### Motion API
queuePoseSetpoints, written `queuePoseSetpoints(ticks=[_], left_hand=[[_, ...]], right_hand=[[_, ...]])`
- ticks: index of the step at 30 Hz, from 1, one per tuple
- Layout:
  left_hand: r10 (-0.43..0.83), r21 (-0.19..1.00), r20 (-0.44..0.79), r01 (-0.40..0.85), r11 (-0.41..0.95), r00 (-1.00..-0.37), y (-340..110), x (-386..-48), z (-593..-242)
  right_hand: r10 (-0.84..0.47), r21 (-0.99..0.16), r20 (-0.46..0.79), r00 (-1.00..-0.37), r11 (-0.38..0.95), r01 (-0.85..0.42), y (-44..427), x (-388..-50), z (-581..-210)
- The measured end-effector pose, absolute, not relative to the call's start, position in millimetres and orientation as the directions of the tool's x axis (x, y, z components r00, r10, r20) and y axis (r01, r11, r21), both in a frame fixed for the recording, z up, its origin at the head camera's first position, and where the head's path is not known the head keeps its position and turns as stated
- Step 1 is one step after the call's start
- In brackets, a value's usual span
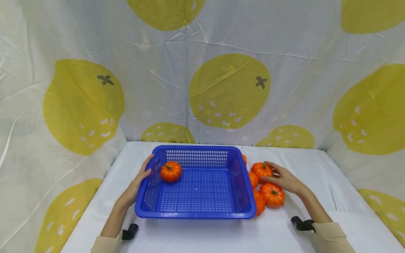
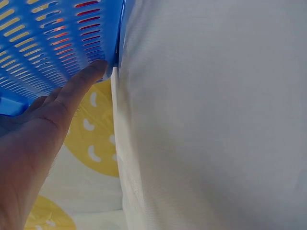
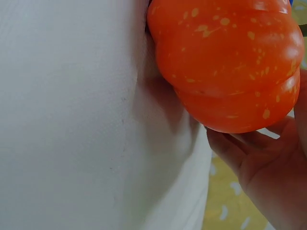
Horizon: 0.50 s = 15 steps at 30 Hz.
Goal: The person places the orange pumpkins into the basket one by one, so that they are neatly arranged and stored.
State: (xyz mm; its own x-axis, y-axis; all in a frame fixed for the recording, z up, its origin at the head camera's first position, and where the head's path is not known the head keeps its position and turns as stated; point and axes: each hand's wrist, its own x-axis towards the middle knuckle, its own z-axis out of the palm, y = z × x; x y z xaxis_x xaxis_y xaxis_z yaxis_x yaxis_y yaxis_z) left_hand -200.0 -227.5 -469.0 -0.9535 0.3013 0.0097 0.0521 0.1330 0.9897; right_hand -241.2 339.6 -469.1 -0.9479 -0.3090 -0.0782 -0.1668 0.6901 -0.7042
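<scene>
A blue plastic basket [image 1: 196, 215] stands on the white table with one small orange pumpkin [image 1: 171, 172] inside, near its left wall. My left hand [image 1: 136, 184] rests along the outside of the left wall; in the left wrist view its fingers [image 2: 79, 86] lie extended against the slotted side. Right of the basket several more pumpkins are clustered. My right hand [image 1: 286, 179] holds the upper one, a pumpkin [image 1: 261, 170] with a green stem, between thumb and fingers. Just below that hand sits another pumpkin [image 1: 272, 195], which fills much of the right wrist view and hides the fingertips there.
Partly hidden by the basket's right rim are more pumpkins [image 1: 259, 203]. A white cloth covers the table [image 1: 316, 168]. Curtains with yellow lemon prints [image 1: 230, 91] surround it at the back and on both sides. Dark wrist devices [image 1: 302, 224] show at both sleeves.
</scene>
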Motion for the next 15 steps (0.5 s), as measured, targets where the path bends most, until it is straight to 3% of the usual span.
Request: queuePoseSetpoints(ticks=[15], left_hand=[[0.288, 0.986, 0.016, 0.062, 0.153, -0.957, -226, -199, -466]], right_hand=[[-0.31, -0.707, 0.019, -0.951, 0.668, -0.232, 338, -247, -456]])
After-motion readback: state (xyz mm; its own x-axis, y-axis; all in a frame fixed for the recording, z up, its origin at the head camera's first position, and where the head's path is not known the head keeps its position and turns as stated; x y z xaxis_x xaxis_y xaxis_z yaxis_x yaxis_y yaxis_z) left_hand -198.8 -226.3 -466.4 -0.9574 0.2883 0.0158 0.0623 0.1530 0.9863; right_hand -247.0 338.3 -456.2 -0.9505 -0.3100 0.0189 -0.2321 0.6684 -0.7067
